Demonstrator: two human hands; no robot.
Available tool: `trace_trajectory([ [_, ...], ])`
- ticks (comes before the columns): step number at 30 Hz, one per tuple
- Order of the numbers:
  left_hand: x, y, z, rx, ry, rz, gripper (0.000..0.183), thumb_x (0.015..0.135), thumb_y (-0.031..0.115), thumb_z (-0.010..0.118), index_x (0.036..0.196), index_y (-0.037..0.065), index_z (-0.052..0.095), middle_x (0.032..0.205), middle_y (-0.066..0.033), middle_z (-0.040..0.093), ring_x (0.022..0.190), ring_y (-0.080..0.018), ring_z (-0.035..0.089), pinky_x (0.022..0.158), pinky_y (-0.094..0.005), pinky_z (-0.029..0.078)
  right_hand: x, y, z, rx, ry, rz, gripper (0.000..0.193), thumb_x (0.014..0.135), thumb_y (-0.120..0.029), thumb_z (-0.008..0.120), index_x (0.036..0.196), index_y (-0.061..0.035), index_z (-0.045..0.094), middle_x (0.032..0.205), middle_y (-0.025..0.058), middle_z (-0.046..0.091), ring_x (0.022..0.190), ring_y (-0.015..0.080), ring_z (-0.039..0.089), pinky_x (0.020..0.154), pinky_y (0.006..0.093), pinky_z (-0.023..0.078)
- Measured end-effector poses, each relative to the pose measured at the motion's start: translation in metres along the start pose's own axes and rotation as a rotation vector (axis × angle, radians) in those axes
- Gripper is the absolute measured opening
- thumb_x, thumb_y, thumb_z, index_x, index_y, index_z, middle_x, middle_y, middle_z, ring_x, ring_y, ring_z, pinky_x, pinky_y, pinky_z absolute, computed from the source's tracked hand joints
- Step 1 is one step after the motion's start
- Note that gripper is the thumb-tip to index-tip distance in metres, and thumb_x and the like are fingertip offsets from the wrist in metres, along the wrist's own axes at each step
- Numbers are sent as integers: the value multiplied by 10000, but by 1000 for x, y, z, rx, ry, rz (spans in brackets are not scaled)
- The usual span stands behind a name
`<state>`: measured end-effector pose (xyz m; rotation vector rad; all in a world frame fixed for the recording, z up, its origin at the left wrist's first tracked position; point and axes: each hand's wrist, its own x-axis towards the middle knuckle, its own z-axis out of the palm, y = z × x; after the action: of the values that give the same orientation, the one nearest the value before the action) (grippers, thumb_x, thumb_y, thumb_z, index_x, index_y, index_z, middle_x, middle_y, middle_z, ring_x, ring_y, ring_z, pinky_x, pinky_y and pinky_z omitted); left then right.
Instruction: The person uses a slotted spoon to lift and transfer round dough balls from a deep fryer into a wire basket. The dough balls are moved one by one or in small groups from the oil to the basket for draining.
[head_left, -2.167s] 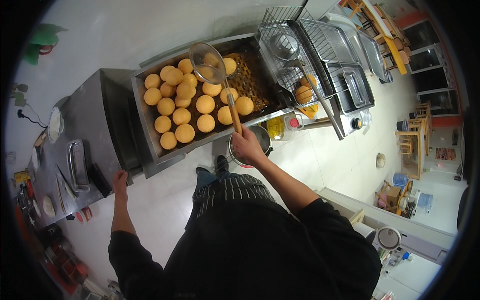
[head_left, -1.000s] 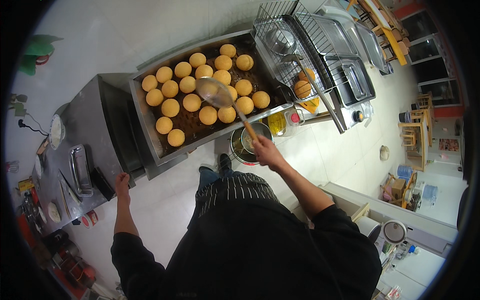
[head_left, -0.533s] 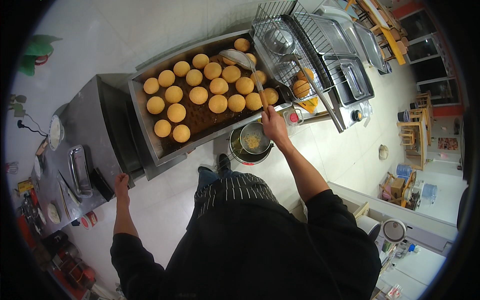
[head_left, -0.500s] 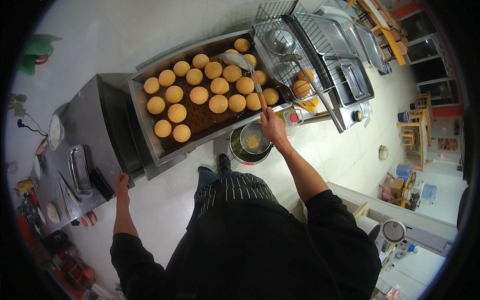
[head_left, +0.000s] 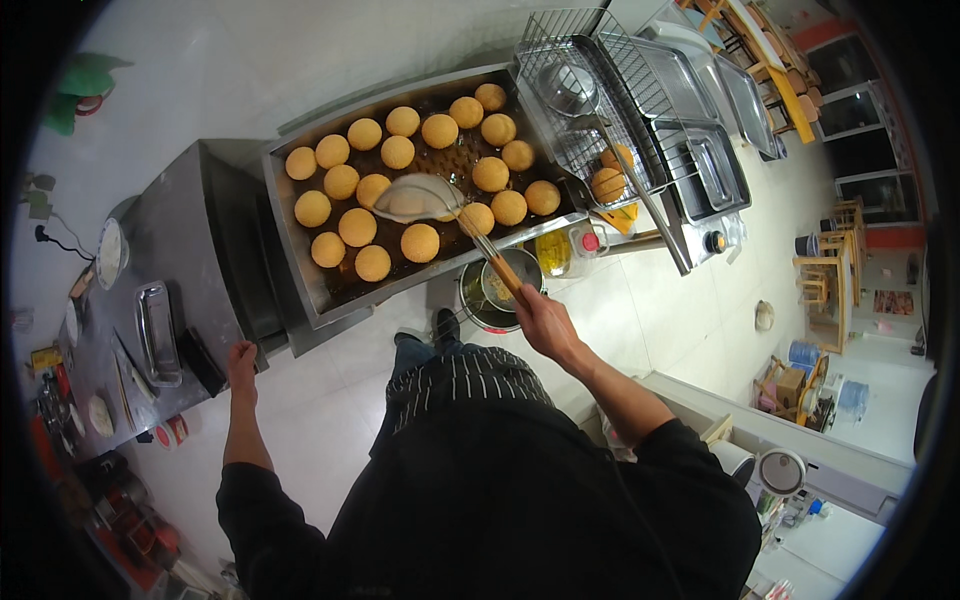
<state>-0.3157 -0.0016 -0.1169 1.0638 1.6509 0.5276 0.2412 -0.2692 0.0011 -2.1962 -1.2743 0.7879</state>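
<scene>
A steel fryer vat (head_left: 300,262) holds dark oil with several round golden dough balls (head_left: 420,242) floating in it. My right hand (head_left: 545,322) grips the wooden handle of a wire skimmer (head_left: 418,197), whose mesh bowl lies over the balls near the middle of the vat. My left hand (head_left: 241,362) rests on the front edge of the steel counter (head_left: 170,250) left of the fryer, holding nothing.
A wire draining rack (head_left: 590,110) right of the vat holds two fried balls (head_left: 608,184) and a ladle. Steel trays (head_left: 705,165) lie beyond it. A pot (head_left: 492,298) stands on the floor below the fryer. Bowls and utensils sit on the left counter.
The skimmer has swung from the vat's right end back left to its middle. My right hand moved left and down with it. The left hand stayed on the counter edge.
</scene>
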Motion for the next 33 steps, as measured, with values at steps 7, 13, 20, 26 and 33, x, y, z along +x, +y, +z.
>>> trace_trajectory([
  [7,-2,1,-2,-3,-27,31,145,901,196,636,1023,128,600,873,48,535,763,-66,451,644,-244,347,109,-27,26,-13,143,-48,167,933,-193,520,1015,-48,504,806,260,632,809,459,605,708,548,458],
  [13,2,-5,-4,-15,-21,17,160,910,187,627,1044,106,598,916,34,531,829,-82,451,710,-242,357,86,-15,46,-56,60,9,180,938,-207,507,1033,-55,508,835,252,642,802,460,606,714,548,465],
  [20,-1,-1,0,16,8,65,143,914,213,613,1026,124,603,818,53,480,737,-73,407,675,-246,335,-4,20,18,-49,33,6,156,933,-183,543,1024,-60,514,859,249,630,800,457,605,691,532,476],
  [26,-1,3,0,49,-6,57,151,911,204,620,1031,114,600,843,47,493,762,-74,430,680,-244,349,4,67,-33,-130,187,127,175,934,-209,515,1033,-67,489,841,260,638,799,468,611,710,551,477],
  [33,-5,8,-1,14,-49,25,158,902,239,634,1022,147,587,861,57,526,774,-62,462,673,-247,362,16,118,-57,-237,174,202,191,937,-194,504,1052,-45,471,812,281,633,795,486,603,715,575,467],
])
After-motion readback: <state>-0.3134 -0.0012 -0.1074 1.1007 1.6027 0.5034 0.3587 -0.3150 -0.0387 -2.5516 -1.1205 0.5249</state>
